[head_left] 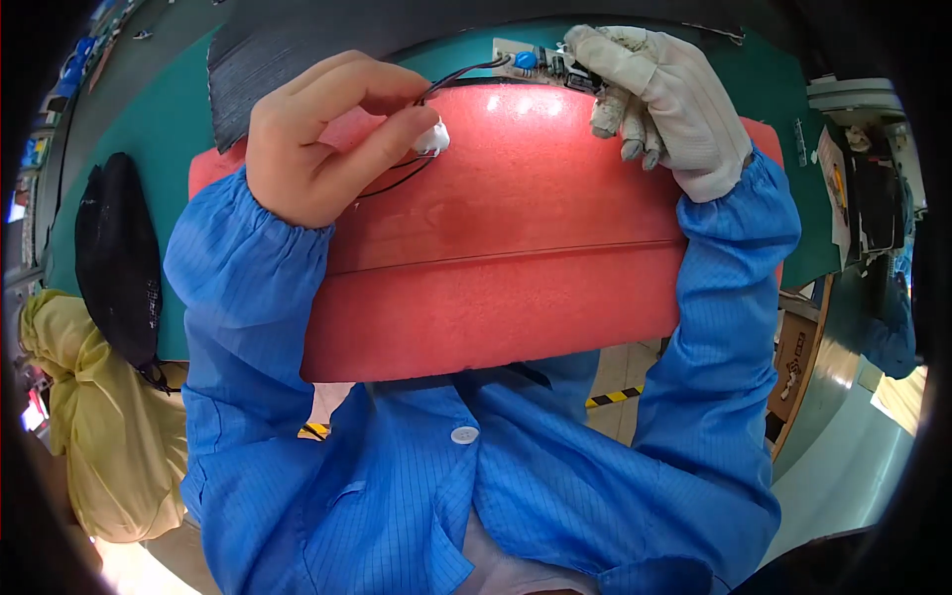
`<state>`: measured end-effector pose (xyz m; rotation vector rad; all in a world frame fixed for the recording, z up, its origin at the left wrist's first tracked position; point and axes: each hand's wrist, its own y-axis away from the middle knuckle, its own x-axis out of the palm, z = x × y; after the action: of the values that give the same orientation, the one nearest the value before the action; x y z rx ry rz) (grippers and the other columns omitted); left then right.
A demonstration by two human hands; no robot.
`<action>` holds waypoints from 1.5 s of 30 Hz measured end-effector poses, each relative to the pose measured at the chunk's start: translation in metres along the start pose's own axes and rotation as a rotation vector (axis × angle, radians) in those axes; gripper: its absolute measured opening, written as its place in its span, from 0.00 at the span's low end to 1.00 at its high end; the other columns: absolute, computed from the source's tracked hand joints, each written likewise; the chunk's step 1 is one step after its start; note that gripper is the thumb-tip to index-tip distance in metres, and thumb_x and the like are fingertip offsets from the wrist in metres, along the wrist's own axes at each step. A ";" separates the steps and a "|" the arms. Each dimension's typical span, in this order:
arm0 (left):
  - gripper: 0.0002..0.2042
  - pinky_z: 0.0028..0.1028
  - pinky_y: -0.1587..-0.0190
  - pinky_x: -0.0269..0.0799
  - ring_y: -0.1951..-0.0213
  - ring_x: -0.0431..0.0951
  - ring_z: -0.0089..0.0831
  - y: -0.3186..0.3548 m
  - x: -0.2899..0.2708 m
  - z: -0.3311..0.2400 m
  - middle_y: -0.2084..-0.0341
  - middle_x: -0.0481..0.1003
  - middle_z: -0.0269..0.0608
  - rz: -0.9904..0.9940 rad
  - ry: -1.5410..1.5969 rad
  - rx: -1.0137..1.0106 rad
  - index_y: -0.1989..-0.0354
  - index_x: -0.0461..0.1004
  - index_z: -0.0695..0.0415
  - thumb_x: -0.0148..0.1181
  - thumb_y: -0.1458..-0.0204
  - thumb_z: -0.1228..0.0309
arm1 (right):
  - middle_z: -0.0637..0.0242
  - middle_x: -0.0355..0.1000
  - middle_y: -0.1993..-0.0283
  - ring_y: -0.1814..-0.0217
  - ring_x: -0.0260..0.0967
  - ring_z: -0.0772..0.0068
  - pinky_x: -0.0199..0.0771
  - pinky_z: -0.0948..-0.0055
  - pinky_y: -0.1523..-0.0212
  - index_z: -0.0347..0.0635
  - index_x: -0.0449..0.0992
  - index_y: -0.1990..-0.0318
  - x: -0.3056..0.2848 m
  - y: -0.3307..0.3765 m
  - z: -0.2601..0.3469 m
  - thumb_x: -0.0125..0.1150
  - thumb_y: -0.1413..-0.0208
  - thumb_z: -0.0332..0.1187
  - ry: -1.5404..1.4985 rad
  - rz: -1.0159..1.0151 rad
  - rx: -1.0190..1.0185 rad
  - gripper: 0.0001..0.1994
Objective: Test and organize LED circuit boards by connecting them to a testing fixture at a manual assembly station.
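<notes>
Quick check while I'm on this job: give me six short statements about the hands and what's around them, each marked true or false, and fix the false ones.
1. The gloved right hand holds one end of a circuit board. True.
2. The left hand wears a glove too. False: the left hand is bare.
3. Dark wires run from the board to the left hand. True.
4. The small white piece is at the right hand. False: the white piece is at the left hand.
5. Both sleeves are blue. True.
6. The yellowish cloth is at the right side of the view. False: the yellowish cloth is at the left.
</notes>
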<state>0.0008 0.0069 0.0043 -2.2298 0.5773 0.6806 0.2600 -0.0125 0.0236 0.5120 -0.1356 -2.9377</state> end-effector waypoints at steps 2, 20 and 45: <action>0.05 0.23 0.68 0.70 0.72 0.76 0.31 0.002 -0.001 0.001 0.75 0.74 0.42 0.008 0.013 -0.044 0.68 0.75 0.63 0.60 0.54 0.77 | 0.65 0.70 0.84 0.91 0.62 0.84 0.60 0.88 0.93 0.31 0.73 0.60 0.003 0.000 0.022 0.55 0.47 0.49 0.061 -0.007 0.082 0.24; 0.06 0.21 0.75 0.66 0.79 0.72 0.26 -0.003 -0.002 0.006 0.82 0.71 0.38 0.092 0.109 -0.127 0.70 0.76 0.63 0.63 0.56 0.75 | 0.61 0.71 0.82 0.90 0.63 0.79 0.60 0.83 0.92 0.32 0.72 0.63 0.000 -0.014 -0.015 0.50 0.46 0.54 -0.268 0.013 -0.027 0.26; 0.06 0.20 0.74 0.68 0.79 0.73 0.19 0.007 -0.016 0.002 0.82 0.73 0.35 -0.369 0.287 -0.387 0.68 0.76 0.61 0.55 0.48 0.72 | 0.62 0.72 0.71 0.80 0.68 0.76 0.67 0.79 0.83 0.38 0.73 0.61 -0.002 0.022 0.025 0.57 0.48 0.47 -0.111 0.144 0.091 0.19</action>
<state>-0.0157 0.0070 0.0093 -2.7251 0.1607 0.2985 0.2564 -0.0323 0.0500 0.3363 -0.3076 -2.8283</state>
